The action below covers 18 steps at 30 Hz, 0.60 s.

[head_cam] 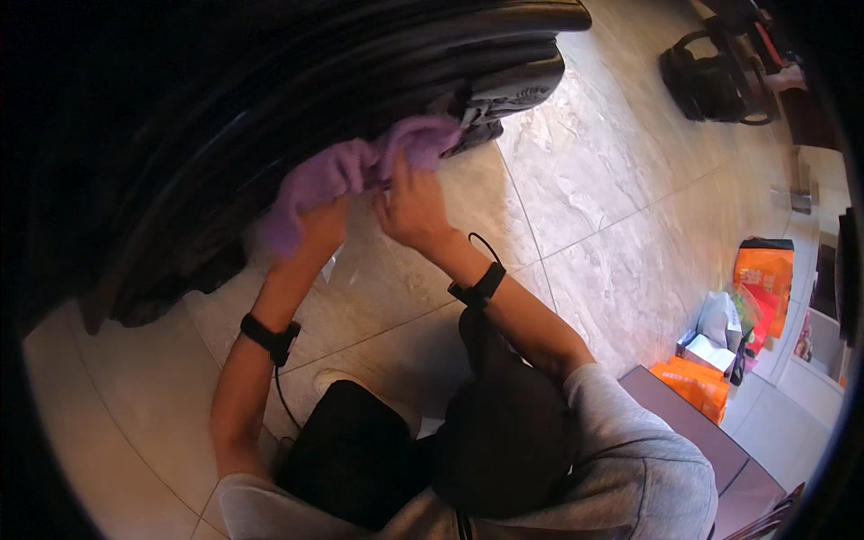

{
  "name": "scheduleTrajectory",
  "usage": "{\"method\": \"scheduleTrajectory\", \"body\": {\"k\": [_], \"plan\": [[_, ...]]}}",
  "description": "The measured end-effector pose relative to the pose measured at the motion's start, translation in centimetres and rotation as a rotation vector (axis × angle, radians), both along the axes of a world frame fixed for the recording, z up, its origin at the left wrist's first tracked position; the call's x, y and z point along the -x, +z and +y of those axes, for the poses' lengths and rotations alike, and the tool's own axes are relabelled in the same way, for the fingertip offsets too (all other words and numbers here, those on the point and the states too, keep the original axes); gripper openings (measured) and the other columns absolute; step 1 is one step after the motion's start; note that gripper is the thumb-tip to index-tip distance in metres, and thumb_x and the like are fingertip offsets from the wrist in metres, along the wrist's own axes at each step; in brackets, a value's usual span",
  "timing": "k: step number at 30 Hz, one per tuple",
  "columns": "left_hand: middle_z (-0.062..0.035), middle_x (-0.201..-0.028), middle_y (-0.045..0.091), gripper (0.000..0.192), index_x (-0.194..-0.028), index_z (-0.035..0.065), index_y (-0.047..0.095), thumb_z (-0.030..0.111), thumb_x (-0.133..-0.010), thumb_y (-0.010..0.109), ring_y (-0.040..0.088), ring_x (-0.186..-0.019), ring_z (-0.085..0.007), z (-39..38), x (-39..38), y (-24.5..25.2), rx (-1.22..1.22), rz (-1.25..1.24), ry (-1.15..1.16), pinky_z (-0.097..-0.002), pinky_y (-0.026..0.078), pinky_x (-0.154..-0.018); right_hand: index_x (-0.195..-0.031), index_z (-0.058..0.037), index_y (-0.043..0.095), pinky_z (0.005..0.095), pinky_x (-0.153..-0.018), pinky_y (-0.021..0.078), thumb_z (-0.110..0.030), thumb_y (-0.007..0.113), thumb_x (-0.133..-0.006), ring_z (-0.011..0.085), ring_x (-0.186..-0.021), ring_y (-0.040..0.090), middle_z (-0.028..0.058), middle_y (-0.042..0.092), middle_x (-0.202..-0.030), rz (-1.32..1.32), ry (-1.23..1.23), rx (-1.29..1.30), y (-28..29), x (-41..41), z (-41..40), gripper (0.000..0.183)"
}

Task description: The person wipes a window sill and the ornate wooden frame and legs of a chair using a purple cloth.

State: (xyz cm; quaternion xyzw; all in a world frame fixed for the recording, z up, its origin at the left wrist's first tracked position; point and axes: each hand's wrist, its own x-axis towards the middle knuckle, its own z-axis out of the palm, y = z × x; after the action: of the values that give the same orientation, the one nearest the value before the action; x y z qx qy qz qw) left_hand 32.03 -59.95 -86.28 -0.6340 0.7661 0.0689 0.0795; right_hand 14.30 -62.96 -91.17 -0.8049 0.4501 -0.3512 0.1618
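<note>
A purple cloth (337, 165) is bunched and draped along the lower edge of a large piece of dark, glossy furniture (283, 101) with curved moulding. My left hand (324, 226) is at the cloth's lower left part, its fingers largely hidden under the fabric. On the right part of the cloth, my right hand (415, 202) grips the fabric with bent fingers. Carved feet of the furniture stand close beyond the cloth. Each wrist wears a black band with a thin cable.
Marble-look floor tiles (594, 270) lie beneath. Orange bags (695, 388) and other packages stand at the right, near a low brownish-purple surface (682, 418). A black bag-like object (715, 81) is at the upper right. My bent knees are below my hands.
</note>
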Motion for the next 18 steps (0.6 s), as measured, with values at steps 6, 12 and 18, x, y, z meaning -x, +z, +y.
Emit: {"method": "scheduleTrajectory", "body": {"k": [6,12,18], "plan": [[-0.0231,-0.15,0.053,0.057,-0.153,0.0036,0.045,0.019,-0.1,0.059,0.055,-0.135,-0.0335,-4.5,5.6,-2.4,0.406,0.157,-0.293,-0.0486,0.043,-0.112,-0.151,0.021,0.027,0.0568,-0.097,0.0453,-0.01,0.063,-0.09,0.0536,-0.107,0.057,0.0391,0.055,-0.124,-0.292,-0.134,0.11,1.0,1.3,-1.6,0.077],[-0.0188,-0.14,0.06,0.052,-0.145,0.0041,0.052,0.012,-0.095,0.065,0.057,-0.132,-0.0325,-3.9,5.2,-3.0,0.498,0.184,-0.338,-0.0413,0.046,-0.111,-0.151,0.0187,0.029,0.0517,-0.098,0.0462,-0.003,0.061,-0.088,0.0526,-0.111,0.056,0.0379,0.053,-0.13,-0.321,-0.112,0.148,-0.8,1.7,-0.6,0.074],[-0.0161,-0.124,0.066,0.047,-0.139,0.0037,0.056,0.012,-0.093,0.063,0.07,-0.102,-0.0354,-3.2,10.0,-2.2,0.159,0.463,-0.268,-0.0434,0.058,-0.086,-0.152,0.0111,0.033,0.0479,-0.106,0.043,0.001,0.054,-0.084,0.0508,-0.121,0.053,0.035,0.05,-0.139,-0.436,-0.145,0.094,0.1,5.7,1.5,0.072]]}}
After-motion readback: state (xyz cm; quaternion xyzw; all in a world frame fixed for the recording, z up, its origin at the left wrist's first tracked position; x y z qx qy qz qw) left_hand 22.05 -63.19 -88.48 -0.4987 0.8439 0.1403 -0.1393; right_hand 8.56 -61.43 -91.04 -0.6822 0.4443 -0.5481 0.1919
